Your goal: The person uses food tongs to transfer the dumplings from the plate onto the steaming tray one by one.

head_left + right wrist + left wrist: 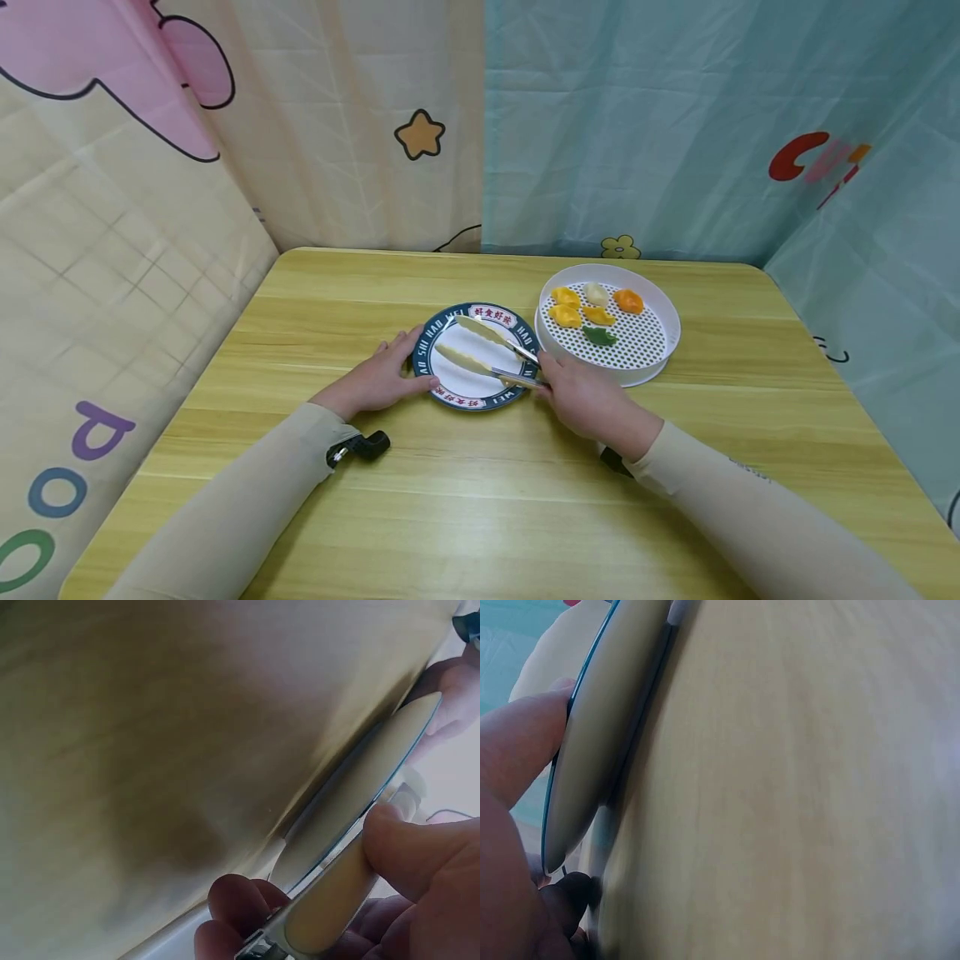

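A round plate (480,389) with a dark patterned rim and white middle sits on the table. My left hand (385,377) holds its left side, with the thumb over the rim; in the left wrist view the thumb (525,739) presses the rim and the other fingers are by the lower edge. My right hand (588,398) grips food tongs (472,364) by their metal handles. Their two pale tips are spread apart over the plate's middle, with no food seen between them. The right wrist view shows thumb and fingers wrapped round the tongs (322,907).
Right of the plate stands a white round steamer tray (651,364) with a perforated base. On it lie several dumplings: yellow ones (565,316), a white one (596,294), an orange one (628,301) and a green one (600,336). Curtains hang behind the wooden table (450,517).
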Tool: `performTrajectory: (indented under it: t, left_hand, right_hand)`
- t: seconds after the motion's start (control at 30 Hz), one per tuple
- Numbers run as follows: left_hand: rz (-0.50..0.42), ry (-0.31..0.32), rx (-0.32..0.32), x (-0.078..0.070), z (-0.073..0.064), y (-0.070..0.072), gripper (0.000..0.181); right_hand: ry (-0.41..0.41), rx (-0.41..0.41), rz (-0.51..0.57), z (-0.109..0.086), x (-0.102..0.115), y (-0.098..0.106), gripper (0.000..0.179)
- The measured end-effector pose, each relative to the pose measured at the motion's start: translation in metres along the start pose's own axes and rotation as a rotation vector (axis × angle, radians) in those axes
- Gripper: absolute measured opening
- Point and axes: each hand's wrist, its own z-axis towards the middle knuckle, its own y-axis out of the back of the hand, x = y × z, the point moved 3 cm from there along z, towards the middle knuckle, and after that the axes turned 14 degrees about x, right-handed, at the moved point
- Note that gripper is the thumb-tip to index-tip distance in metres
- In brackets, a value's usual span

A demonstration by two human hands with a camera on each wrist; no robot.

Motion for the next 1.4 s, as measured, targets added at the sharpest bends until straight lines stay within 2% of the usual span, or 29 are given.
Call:
performTrajectory:
  t: [0.17,0.5,0.8,1.07,1.2,1.3,1.4]
  left_hand:
    - [0.003,-0.003,0.000,0.000,0.000,0.000,0.108]
    - [0.004,0.005,0.005,0.000,0.001,0.000,0.107]
    - [0.005,0.000,0.006,0.000,0.002,0.000,0.107]
    - [0.004,-0.005,0.014,0.002,0.004,0.000,0.108]
    - [0.014,0.004,0.015,0.005,0.006,0.000,0.108]
    - [0.019,0.013,0.018,0.008,0.006,0.000,0.108]
    - [0.016,0.021,0.019,0.009,0.005,0.000,0.108]
  right_hand:
    - [-0.015,0.016,0.002,0.001,-0.001,-0.001,0.055]
    - [-0.009,0.010,-0.003,0.002,-0.003,-0.004,0.058]
    - [-0.019,0.014,0.016,0.001,-0.003,-0.004,0.052]
    - [-0.022,-0.009,0.011,-0.004,-0.004,-0.005,0.062]
    - [-0.008,-0.039,0.011,-0.008,-0.005,-0.004,0.049]
    - [-0.008,-0.042,0.022,-0.010,-0.005,-0.003,0.034]
    - [-0.018,-0.036,0.030,-0.012,-0.004,-0.002,0.028]
